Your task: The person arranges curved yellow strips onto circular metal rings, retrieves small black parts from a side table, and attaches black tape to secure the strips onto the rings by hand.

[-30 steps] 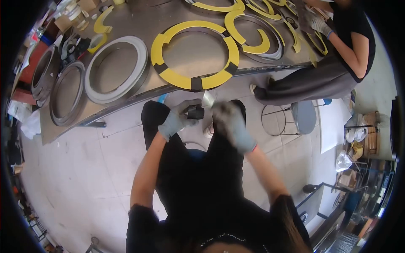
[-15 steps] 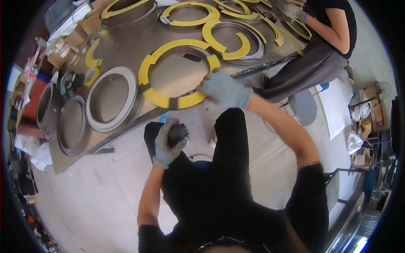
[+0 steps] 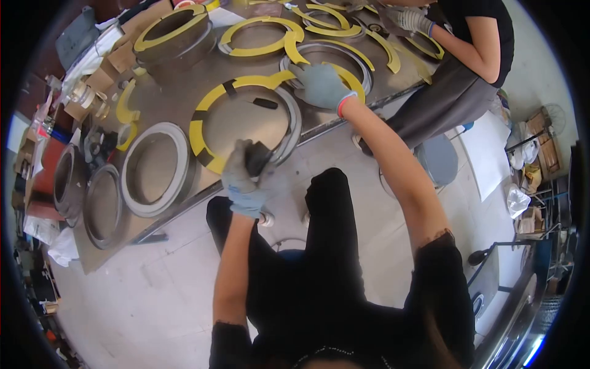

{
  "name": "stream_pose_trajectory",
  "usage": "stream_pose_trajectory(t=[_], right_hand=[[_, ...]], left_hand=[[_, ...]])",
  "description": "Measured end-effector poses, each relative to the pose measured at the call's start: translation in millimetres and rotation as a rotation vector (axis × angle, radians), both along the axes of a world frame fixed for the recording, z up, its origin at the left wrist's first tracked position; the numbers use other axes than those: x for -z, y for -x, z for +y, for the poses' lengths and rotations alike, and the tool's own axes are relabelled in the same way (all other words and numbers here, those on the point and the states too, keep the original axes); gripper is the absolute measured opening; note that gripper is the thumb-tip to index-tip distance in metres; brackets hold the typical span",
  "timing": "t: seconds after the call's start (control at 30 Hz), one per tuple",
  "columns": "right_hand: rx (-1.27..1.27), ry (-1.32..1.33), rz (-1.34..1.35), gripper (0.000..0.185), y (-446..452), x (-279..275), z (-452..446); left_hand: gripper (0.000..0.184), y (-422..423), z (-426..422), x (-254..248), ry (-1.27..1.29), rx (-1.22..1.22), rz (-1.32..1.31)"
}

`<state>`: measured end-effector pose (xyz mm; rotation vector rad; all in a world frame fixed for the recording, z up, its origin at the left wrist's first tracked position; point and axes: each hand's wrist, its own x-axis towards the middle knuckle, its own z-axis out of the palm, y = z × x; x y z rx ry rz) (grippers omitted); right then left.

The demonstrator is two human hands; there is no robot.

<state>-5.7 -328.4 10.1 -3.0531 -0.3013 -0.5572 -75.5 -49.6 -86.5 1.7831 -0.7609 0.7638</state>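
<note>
My left hand (image 3: 244, 178), in a grey-blue glove, is closed around a dark block (image 3: 258, 158) near the front edge of the table. Just beyond it lies a grey metal ring (image 3: 295, 117) with yellow arc strips (image 3: 198, 135) along part of its top; dark bands cross the yellow. My gloved right hand (image 3: 322, 87) reaches over the ring behind, its fingers curled on a yellow arc piece (image 3: 355, 83) that shows past the hand's right side. The fingertips are partly hidden. Close to them ends another yellow arc piece (image 3: 294, 48).
A small black object (image 3: 265, 103) lies inside the front ring. Bare grey rings (image 3: 184, 150) stand at the left, and a stack topped with yellow (image 3: 172, 49) is behind. At the right sits a co-worker with gloved hands (image 3: 415, 19). A grey stool (image 3: 437, 158) stands beside the table.
My right hand has moved from the front ring to the ring behind. The yellow on the front ring has turned clockwise, baring grey metal at its right. My left hand has risen with the dark block.
</note>
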Motion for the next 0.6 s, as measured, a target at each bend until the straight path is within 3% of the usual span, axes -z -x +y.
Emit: stream_pose_trajectory(t=[0.1, 0.2, 0.3, 0.43, 0.6], right_hand=[[0.067, -0.049, 0.202, 0.054, -23.8, 3.8, -10.4], [-0.1, -0.131, 0.202, 0.053, -40.5, 5.8, -19.7], [-0.083, -0.094, 0.192, 0.049, -61.0, 18.6, -28.8], [-0.095, 0.127, 0.187, 0.026, -70.4, 6.4, -25.4], [-0.075, 0.484, 0.003, 0.019, -84.7, -6.6, -18.1]], left_hand=[[0.08, -9.4, -10.4, -3.0, -0.112, -0.113, -0.086], [0.077, -11.2, -7.5, -12.5, -0.175, -0.135, -0.011], [0.076, -12.1, -6.9, -9.4, -0.191, -0.123, -0.017], [0.075, -12.5, -4.0, -9.7, -0.252, -0.143, -0.028], [0.074, -14.8, -5.6, -9.2, -0.214, -0.159, -0.08]])
